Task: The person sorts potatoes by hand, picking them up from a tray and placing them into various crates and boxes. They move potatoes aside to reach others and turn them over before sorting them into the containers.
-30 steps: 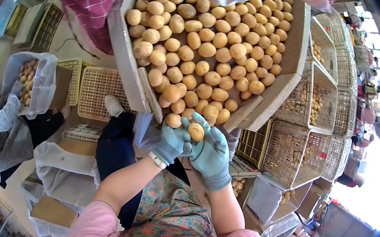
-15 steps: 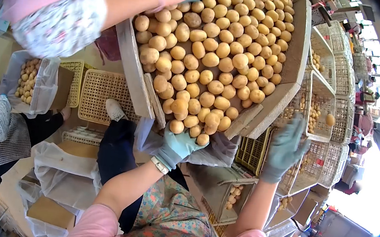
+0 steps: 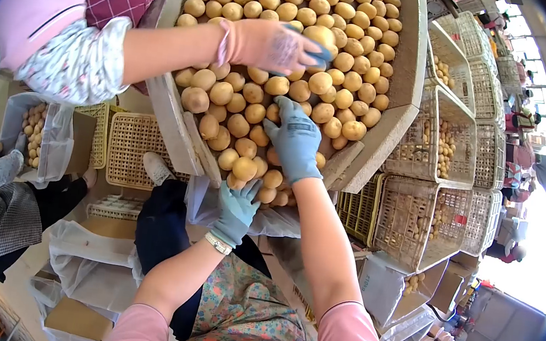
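Observation:
Many round yellow-brown potatoes (image 3: 358,76) fill a wooden sorting trough (image 3: 386,126) that narrows towards me. My right hand (image 3: 295,138), in a grey-blue glove, lies over potatoes near the trough's narrow end, with thumb and fingers apart. At the mouth, my left hand (image 3: 236,212), in a pale blue-green glove with a watch above the wrist, rests against the lowest potatoes, fingers spread. Some potatoes there sit below the wooden lip, beside a plastic liner (image 3: 274,223). From the left, a co-worker's gloved hand (image 3: 277,46) reaches across the trough next to a larger potato (image 3: 320,38).
Plastic crates (image 3: 406,216) holding potatoes are stacked at my right. A yellow crate (image 3: 134,144) lies on the floor at left, near plastic-lined boxes (image 3: 93,244). Another person sits far left beside a lined box of potatoes (image 3: 55,132).
My right hand has moved left from beside the crates onto the potatoes; a potato in mid-air near the crates is gone. My left hand shifted slightly left. The co-worker's hand came down across the trough.

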Demonstrator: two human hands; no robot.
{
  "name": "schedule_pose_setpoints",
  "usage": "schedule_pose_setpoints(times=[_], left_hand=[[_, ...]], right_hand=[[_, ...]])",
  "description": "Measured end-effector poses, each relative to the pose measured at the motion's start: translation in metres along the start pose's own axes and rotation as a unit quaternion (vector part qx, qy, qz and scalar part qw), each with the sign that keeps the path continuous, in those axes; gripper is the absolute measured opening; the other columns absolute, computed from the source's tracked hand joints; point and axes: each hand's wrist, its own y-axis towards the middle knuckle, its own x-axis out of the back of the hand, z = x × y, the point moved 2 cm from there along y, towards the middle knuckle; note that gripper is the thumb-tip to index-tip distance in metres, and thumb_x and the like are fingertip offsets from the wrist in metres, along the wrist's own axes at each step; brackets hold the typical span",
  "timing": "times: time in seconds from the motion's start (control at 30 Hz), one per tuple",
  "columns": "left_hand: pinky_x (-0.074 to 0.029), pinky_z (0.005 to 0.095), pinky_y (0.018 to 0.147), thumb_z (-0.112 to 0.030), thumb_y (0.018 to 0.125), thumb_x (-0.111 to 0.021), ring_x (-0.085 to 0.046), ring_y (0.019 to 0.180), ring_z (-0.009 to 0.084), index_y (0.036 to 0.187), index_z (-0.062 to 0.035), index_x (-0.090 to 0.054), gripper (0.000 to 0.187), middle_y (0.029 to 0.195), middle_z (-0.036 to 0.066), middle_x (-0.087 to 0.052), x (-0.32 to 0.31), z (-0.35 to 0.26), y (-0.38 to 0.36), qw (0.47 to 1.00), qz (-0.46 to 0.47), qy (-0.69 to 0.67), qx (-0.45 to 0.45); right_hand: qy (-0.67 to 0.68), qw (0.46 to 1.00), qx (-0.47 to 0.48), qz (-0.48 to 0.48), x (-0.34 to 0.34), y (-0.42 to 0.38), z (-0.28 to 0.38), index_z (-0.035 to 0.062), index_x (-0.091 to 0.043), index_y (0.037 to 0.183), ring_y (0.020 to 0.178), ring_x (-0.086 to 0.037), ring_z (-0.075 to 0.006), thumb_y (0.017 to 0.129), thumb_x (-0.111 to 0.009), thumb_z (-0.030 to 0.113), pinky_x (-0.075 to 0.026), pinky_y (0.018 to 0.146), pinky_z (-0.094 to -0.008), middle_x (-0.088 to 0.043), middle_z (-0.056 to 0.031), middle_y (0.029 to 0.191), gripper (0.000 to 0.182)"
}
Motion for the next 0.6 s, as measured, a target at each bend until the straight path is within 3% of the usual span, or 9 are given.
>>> schedule_pose_setpoints(times=[0.1, 0.2, 0.27, 0.3, 0.37, 0.4, 0.47, 0.53, 0.6], left_hand=[[-0.037, 0.0678, 0.118, -0.063, 0.103, -0.045, -0.042, 0.148, 0.0364, 0.154, -0.0145, -0.047, 0.071, 0.156, 0.011, -0.05, -0.035, -0.003, -0.017, 0.985, 0.114, -0.113, 0.061], [-0.041, 0.0693, 0.115, -0.067, 0.101, -0.046, -0.047, 0.144, 0.0405, 0.154, -0.0145, -0.047, 0.074, 0.154, 0.013, -0.052, -0.042, -0.005, -0.016, 0.976, 0.145, -0.135, 0.094], [-0.044, 0.07, 0.111, -0.067, 0.102, -0.046, -0.053, 0.139, 0.042, 0.155, -0.0162, -0.046, 0.073, 0.153, 0.014, -0.052, -0.046, -0.003, -0.011, 0.962, 0.168, -0.189, 0.105], [-0.044, 0.07, 0.111, -0.067, 0.102, -0.046, -0.053, 0.139, 0.042, 0.155, -0.0162, -0.046, 0.073, 0.153, 0.014, -0.052, -0.046, -0.002, -0.01, 0.962, 0.171, -0.184, 0.11], [-0.043, 0.0706, 0.112, -0.066, 0.102, -0.046, -0.049, 0.142, 0.0425, 0.155, -0.0165, -0.045, 0.073, 0.156, 0.014, -0.049, -0.043, -0.001, -0.012, 0.973, 0.183, -0.115, 0.082], [-0.04, 0.0718, 0.114, -0.066, 0.102, -0.047, -0.045, 0.146, 0.0429, 0.156, -0.0168, -0.046, 0.073, 0.16, 0.013, -0.045, -0.038, 0.0, -0.012, 0.962, 0.218, -0.136, 0.09], [-0.036, 0.0687, 0.118, -0.059, 0.105, -0.046, -0.04, 0.149, 0.0393, 0.157, -0.0155, -0.04, 0.068, 0.163, 0.013, -0.041, -0.046, -0.003, -0.022, 0.956, 0.24, -0.138, 0.096], [-0.033, 0.0655, 0.123, -0.052, 0.108, -0.045, -0.036, 0.152, 0.0356, 0.159, -0.0142, -0.035, 0.065, 0.166, 0.013, -0.036, -0.05, -0.003, -0.025, 0.949, 0.263, -0.139, 0.101], [-0.041, 0.0559, 0.121, -0.043, 0.104, -0.062, -0.043, 0.148, 0.0301, 0.157, -0.0095, -0.035, 0.068, 0.163, 0.012, -0.042, -0.048, 0.0, -0.022, 0.943, 0.306, 0.118, -0.055]], right_hand=[[0.144, 0.975, 0.088, -0.143, 0.024, -0.036, 0.004, 0.0115, -0.066, 0.13, 0.101, -0.07, -0.0332, 0.088, -0.081, 0.028, -0.057, 0.089, -0.0436, -0.068, -0.0141, 0.117, 0.047], [0.372, 0.927, 0.013, -0.049, 0.008, -0.072, -0.01, 0.0062, -0.069, 0.115, 0.091, -0.065, -0.0229, 0.096, -0.071, 0.028, -0.054, 0.084, -0.0357, -0.066, -0.0093, 0.105, 0.028], [0.585, 0.802, -0.117, 0.025, -0.002, -0.084, -0.017, 0.0051, -0.065, 0.104, 0.075, -0.058, -0.0099, 0.107, -0.055, 0.035, -0.048, 0.07, -0.024, -0.063, -0.0021, 0.092, 0.031], [0.748, 0.631, -0.195, 0.066, 0.007, -0.088, -0.017, 0.0033, -0.065, 0.107, 0.078, -0.059, -0.0107, 0.105, -0.06, 0.028, -0.05, 0.072, -0.0258, -0.064, -0.0021, 0.093, 0.026], [0.655, 0.75, -0.067, -0.06, 0.033, -0.072, -0.018, 0.0023, -0.066, 0.108, 0.083, -0.063, -0.0105, 0.101, -0.064, 0.02, -0.053, 0.076, -0.0266, -0.067, -0.0027, 0.095, 0.019], [0.656, 0.743, -0.126, -0.035, 0.044, -0.056, -0.037, 0.0008, -0.068, 0.112, 0.09, -0.067, -0.0151, 0.098, -0.066, 0.015, -0.055, 0.084, -0.0298, -0.069, -0.0069, 0.098, 0.02], [0.138, 0.968, 0.008, -0.208, 0.073, -0.028, -0.044, 0.007, -0.07, 0.124, 0.094, -0.069, -0.0228, 0.093, -0.065, 0.013, -0.057, 0.091, -0.0384, -0.072, -0.009, 0.102, 0.032], [-0.095, 0.983, 0.026, -0.157, 0.061, 0.005, -0.058, 0.0106, -0.067, 0.132, 0.109, -0.07, -0.0297, 0.093, -0.067, 0.019, -0.06, 0.087, -0.0428, -0.07, -0.0106, 0.121, 0.04], [-0.206, 0.974, 0.024, -0.088, 0.046, 0.024, -0.056, 0.0136, -0.058, 0.144, 0.112, -0.07, -0.03, 0.096, -0.066, 0.023, -0.061, 0.087, -0.0458, -0.067, -0.0109, 0.127, 0.05]])
